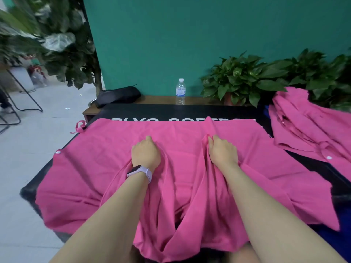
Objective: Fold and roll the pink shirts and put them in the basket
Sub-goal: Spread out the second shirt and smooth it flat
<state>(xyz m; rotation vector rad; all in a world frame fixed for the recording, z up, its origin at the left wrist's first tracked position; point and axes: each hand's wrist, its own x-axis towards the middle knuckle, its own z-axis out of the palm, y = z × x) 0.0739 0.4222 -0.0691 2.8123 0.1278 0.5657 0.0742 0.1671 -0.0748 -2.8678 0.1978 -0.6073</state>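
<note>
Both hands — left hand (145, 153), right hand (222, 151) — grip the pink shirt (95, 168).

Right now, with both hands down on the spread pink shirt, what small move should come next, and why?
Probably draw both hands apart to flatten the cloth. The left hand and right hand each grip a bunched ridge of the pink shirt, and deep wrinkles run from them toward the near table edge. Folding likely goes cleaner once it lies flat. No basket is in view.

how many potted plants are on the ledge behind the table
2 at least: one leafy plant right of the water bottle, another plant further right behind the shirt pile, which may hide more.
</note>
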